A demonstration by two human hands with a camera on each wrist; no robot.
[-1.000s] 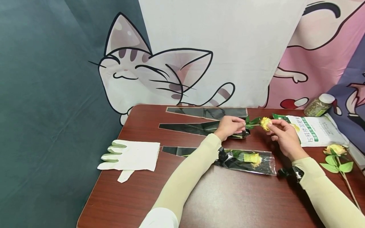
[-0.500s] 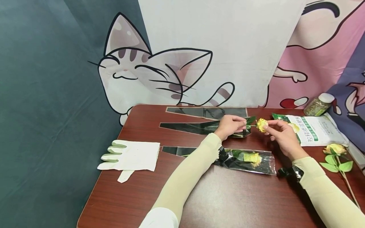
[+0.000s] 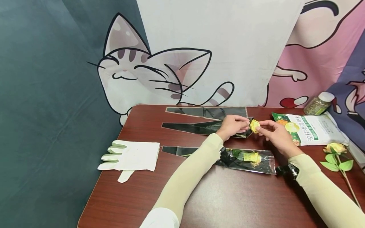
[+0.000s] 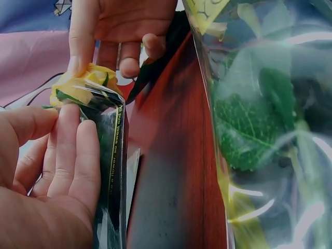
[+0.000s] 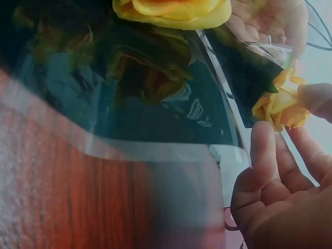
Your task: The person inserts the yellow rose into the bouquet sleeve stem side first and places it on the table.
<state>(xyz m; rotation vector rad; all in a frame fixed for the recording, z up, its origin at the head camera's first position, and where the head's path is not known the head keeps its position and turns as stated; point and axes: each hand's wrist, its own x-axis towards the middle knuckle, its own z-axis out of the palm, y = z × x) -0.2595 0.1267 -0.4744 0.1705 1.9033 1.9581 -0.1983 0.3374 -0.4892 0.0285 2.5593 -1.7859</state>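
A yellow artificial rose point(image 3: 254, 126) sits at the mouth of a dark, tapered plastic flower sleeve point(image 3: 188, 127), its stem and leaves mostly inside. My left hand point(image 3: 231, 126) pinches the sleeve's mouth edge. With thumb and fingers my right hand point(image 3: 276, 136) holds the bloom from the right. In the left wrist view, clear film at the sleeve's rim overlaps the rose point(image 4: 85, 85) petals, and green tips show below. The right wrist view has the rose point(image 5: 284, 106) between my right thumb and fingers, with the left hand point(image 5: 277, 23) behind it.
Nearer me lies a sleeved yellow rose point(image 3: 255, 160); another flat sleeve point(image 3: 185, 111) lies at the back edge. White gloves point(image 3: 137, 155) rest on the left. On the right are a white-green bag point(image 3: 319, 130), a jar point(image 3: 318, 104) and a loose rose point(image 3: 336, 148).
The right hand has moved left with the rose, and its leaves and stem have slid into the sleeve until only the bloom shows. The left hand has stayed nearly in place.
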